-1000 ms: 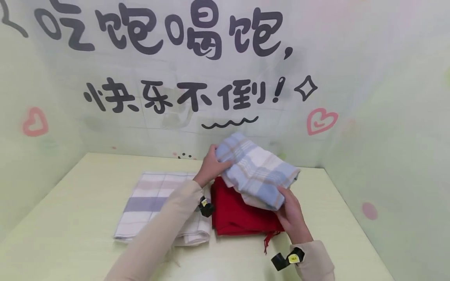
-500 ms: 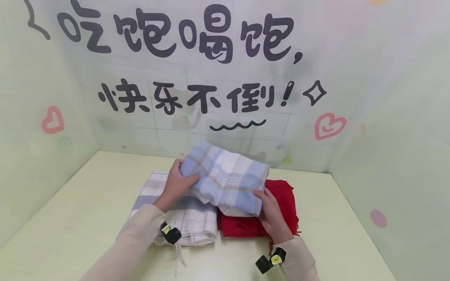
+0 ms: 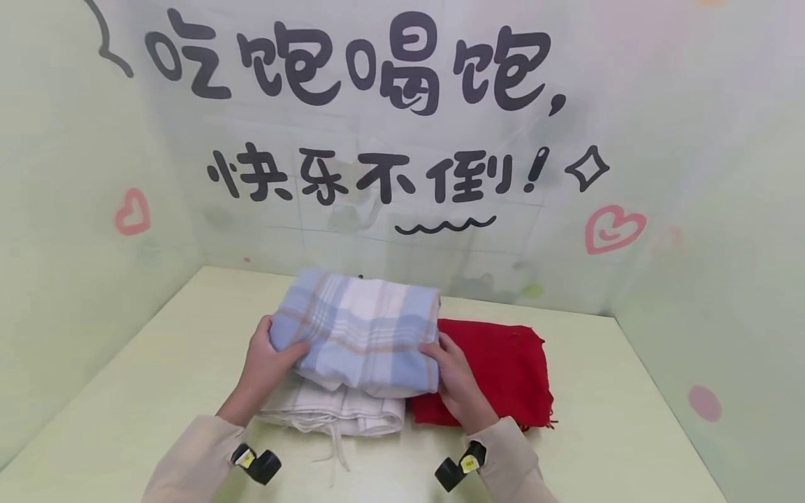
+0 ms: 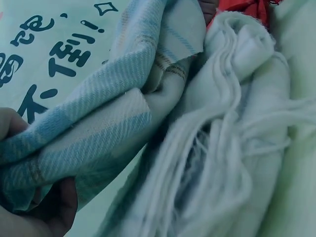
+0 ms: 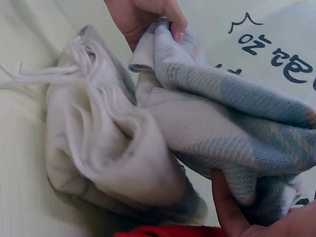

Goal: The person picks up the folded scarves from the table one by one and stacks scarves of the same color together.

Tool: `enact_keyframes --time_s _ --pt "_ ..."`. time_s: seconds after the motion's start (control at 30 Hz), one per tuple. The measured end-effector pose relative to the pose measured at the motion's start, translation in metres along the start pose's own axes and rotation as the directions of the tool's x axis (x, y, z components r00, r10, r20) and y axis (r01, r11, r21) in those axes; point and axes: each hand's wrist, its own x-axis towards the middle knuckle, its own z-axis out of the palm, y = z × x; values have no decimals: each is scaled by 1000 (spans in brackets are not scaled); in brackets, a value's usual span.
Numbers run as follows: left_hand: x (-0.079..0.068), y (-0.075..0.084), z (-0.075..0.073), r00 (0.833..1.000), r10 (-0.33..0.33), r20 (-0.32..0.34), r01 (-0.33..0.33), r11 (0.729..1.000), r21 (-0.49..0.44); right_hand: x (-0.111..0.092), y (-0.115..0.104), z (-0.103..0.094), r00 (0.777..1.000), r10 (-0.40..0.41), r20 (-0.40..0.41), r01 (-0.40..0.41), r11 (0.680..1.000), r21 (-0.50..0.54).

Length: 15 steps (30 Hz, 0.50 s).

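Observation:
A folded blue and white plaid scarf is held up between both hands, over a folded white scarf on the table. My left hand grips its left side, thumb in front. On the right side, my right hand pinches the near corner. The left wrist view shows the plaid scarf in loose folds beside the white scarf. From the right wrist, the white scarf's layered edge and fringe are visible. A folded red scarf lies right of the white one, partly behind my right hand.
The pale table is closed in by light walls at the back and sides. Black lettering and a pink heart mark the back wall. White fringe strands trail toward the table's front.
Both hands have carried the plaid scarf leftward, from above the red scarf to above the white one. The red scarf is now more exposed, and the white scarf is more covered.

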Motion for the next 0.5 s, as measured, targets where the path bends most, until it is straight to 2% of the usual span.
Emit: enact_keyframes --time_s 0.17,0.3,0.4,0.5 --pt "-13 -7 -16 999 -26 -35 27 999 27 0 8 12 999 13 53 -13 1000 3" --pt "-18 -16 -24 997 -67 -36 67 998 5 1 12 19 997 7 71 -9 1000 17" --pt "-19 -27 -28 992 -126 -2 126 992 -18 2 17 21 998 26 62 -27 999 18" --pt "-23 -37 -34 979 -200 39 202 979 -35 2 23 22 996 74 58 -75 997 1"
